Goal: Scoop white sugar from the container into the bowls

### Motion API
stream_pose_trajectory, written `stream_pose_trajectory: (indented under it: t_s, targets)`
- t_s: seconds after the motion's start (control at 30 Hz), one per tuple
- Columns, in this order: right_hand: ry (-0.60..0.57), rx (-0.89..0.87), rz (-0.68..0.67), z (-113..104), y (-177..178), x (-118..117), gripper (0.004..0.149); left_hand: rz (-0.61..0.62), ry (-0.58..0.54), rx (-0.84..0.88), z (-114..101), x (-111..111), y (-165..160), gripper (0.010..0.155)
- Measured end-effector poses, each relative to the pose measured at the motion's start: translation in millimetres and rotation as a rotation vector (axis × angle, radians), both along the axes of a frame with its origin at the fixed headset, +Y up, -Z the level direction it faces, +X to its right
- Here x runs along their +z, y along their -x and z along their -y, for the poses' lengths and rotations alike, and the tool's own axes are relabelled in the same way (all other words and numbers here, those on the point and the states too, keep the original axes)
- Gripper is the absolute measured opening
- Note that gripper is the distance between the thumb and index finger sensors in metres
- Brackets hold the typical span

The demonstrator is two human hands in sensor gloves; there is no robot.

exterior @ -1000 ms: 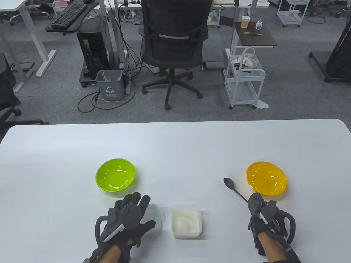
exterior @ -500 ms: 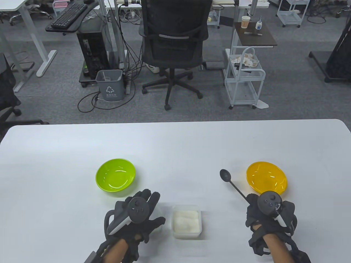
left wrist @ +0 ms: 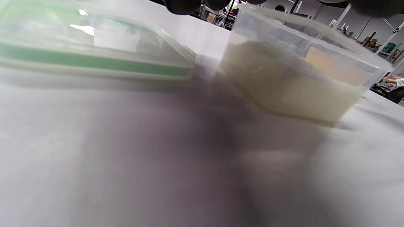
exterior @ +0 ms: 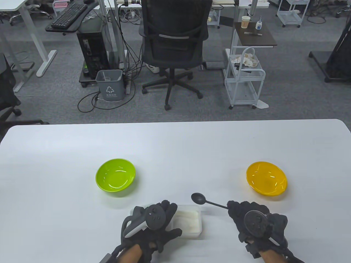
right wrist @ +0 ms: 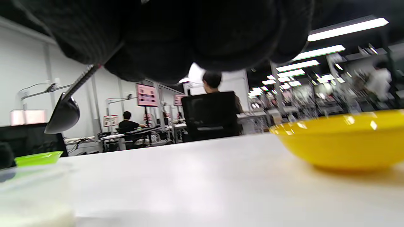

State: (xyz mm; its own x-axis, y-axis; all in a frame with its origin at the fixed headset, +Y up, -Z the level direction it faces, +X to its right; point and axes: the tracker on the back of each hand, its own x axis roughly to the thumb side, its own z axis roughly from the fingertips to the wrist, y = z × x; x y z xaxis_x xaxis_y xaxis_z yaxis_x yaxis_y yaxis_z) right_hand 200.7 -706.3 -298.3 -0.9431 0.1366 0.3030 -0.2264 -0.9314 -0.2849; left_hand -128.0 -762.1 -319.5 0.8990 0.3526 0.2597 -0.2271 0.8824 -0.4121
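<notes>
Table view: right hand (exterior: 256, 223) grasps a black plastic spoon (exterior: 204, 200), handle running left, bowl just past the far right corner of the clear rectangular sugar container (exterior: 189, 222) near the bench's near edge; left hand (exterior: 152, 223) steadies its left side, grip unclear. Left wrist view: container (left wrist: 303, 82) over half full of white sugar, clear green-banded lid (left wrist: 94, 53) beside. Right wrist view: yellow plastic bowl (right wrist: 344, 142); round green bowl (right wrist: 38, 157), contents unseen.
</notes>
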Motion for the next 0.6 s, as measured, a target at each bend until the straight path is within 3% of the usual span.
stream_pose_trajectory:
  t_s: [0.13, 0.37, 0.6]
  targets:
    - [-0.073, 0.115, -0.083, 0, 19, 10, 0.036, 0.011, -0.009, -0.012, 2, 1, 0, 0.094]
    - [-0.174, 0.361, -0.108, 10, 47, 19, 0.035, 0.012, -0.040, -0.047, 6, 3, -3, 0.093]
    - [-0.161, 0.349, -0.146, 10, 54, 22, 0.035, 0.011, -0.037, -0.045, 6, 3, -3, 0.092]
